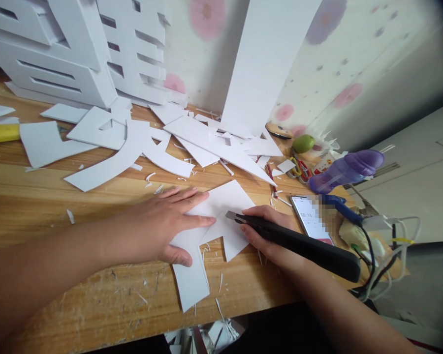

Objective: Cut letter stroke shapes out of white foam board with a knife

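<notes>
A white foam board piece (236, 201) with an angular notch lies flat on the wooden table in front of me. My left hand (170, 223) rests on it with fingers spread, pressing its left part. In my right hand (269, 226) is a black utility knife (295, 241), its handle slanting down to the right. The blade tip is at the middle of the board, close to my left fingertips, beside a thin line on the surface. Thin white offcuts lie in and around the notch.
White cut pieces (133, 147) spread over the back of the wooden table (133, 280), before standing white board structures (66, 54) and a tall white panel (269, 59). At right are a phone (310, 219), scissors (300, 169), a purple bottle (343, 172) and cables (387, 265). Scraps lie below the front edge.
</notes>
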A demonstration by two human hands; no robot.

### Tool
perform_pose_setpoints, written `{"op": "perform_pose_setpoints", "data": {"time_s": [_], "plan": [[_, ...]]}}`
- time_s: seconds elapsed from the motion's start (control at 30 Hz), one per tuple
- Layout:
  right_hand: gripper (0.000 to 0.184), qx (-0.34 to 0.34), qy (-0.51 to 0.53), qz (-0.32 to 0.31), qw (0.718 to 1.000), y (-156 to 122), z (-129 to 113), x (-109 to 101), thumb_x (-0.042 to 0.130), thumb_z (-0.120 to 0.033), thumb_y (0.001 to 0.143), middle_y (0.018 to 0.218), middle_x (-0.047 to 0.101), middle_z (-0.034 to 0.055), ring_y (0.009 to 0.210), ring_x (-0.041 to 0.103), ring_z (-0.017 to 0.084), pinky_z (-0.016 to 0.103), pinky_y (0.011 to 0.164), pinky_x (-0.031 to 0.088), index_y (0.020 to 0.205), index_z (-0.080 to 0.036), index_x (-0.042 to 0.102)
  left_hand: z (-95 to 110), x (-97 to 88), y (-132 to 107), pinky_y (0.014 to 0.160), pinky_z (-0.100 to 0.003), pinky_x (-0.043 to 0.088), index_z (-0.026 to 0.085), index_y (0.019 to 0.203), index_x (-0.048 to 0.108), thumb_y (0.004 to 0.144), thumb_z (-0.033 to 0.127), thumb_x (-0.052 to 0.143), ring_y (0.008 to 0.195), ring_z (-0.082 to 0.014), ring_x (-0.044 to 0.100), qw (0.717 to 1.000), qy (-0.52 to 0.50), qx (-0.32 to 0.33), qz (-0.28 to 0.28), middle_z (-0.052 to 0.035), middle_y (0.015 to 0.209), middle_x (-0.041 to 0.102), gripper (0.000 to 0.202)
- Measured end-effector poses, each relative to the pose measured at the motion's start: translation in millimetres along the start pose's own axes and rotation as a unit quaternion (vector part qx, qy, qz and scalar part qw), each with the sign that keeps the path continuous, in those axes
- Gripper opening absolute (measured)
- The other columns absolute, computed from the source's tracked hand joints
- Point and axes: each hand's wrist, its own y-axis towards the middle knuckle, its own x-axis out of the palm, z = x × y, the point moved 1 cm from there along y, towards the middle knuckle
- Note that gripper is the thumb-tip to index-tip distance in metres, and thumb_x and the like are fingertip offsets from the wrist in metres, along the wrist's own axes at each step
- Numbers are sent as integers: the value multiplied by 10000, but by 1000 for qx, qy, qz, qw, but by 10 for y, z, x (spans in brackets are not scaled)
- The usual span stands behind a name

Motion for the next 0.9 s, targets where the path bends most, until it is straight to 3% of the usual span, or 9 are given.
{"op": "perform_pose_setpoints", "data": {"time_s": [0.37,0.67,0.9], "plan": [[111,-67,7,14,998,-25,-31,-43,672,-233,794,732,730,-2,578,669,123,212,555,523,903,-216,655,-43,72,-3,1163,-475,135,443,1424,398,734,751,576,1480,-320,139,999,23,15,20,-63,1619,145,777],[102,-89,-2,21,996,-80,-9,-60,666,-215,793,744,733,25,613,683,122,190,576,526,891,-186,659,-2,63,11,1157,-468,123,441,1391,455,763,714,583,1463,-322,205,999,23,7,47,-42,1606,214,696],[106,-89,-5,7,996,-123,-20,-100,661,-209,799,733,720,19,615,671,120,198,591,523,903,-184,661,88,-47,37,1127,-522,150,448,1322,535,727,721,616,1428,-334,295,999,16,-29,29,-64,1570,314,660]]}}
